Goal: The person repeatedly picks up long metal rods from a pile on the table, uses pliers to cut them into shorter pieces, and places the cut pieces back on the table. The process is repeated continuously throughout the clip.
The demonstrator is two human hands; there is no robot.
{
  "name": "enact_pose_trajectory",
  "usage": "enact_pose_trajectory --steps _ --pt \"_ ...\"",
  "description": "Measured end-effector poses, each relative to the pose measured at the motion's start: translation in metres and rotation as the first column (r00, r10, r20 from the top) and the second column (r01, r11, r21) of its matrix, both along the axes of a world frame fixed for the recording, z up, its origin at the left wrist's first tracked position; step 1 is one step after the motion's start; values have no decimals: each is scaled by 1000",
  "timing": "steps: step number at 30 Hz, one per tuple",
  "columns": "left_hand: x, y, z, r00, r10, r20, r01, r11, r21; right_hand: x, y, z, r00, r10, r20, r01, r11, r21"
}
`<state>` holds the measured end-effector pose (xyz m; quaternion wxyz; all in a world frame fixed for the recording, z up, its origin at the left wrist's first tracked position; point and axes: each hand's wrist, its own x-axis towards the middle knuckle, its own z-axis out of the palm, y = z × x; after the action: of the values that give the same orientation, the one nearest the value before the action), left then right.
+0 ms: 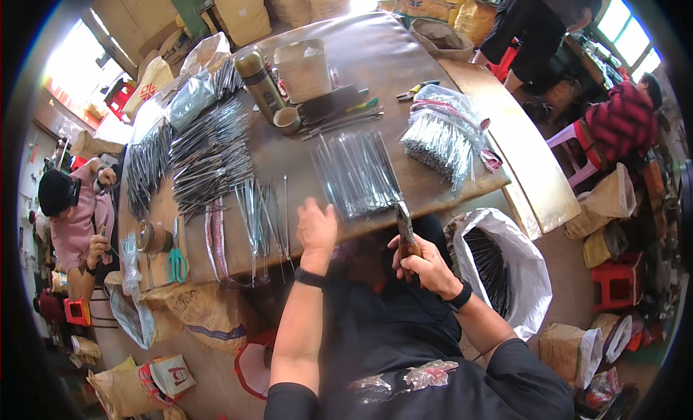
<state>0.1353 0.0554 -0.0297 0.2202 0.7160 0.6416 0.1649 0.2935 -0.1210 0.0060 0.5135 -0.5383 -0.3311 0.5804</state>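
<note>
My right hand (427,265) is closed round the brown handles of a pair of pliers (407,236) at the table's front edge. The pliers' jaws meet the near right corner of a flat row of thin metal rods (354,175), at the end of the rightmost one. Near the row's lower left side, my left hand (316,229) hovers by the table edge, fingers loosely apart and nothing visible in them. Further left, several loose thin rods (260,218) stick out over the front edge.
Thick piles of rods (209,156) cover the table's left side. Behind stand a thermos (258,81), a paper cup (286,120) and a bin (302,70). A bagged rod bundle (444,135) lies right; teal scissors (177,261) lie left. A white sack (530,276) holds dark rods. Other people work around.
</note>
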Motion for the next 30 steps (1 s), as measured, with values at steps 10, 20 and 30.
enact_pose_trajectory --steps 10,20,30 --pt "-22 25 -10 979 -134 -151 139 990 23 109 -22 -37 819 -573 -40 568 818 -93" --pt "-48 23 2 354 539 765 366 673 -643 197 17 -41 709 -593 382 630 776 36" --pt "-75 -9 22 338 504 795 348 718 -603 191 10 -39 657 -624 423 667 743 60"
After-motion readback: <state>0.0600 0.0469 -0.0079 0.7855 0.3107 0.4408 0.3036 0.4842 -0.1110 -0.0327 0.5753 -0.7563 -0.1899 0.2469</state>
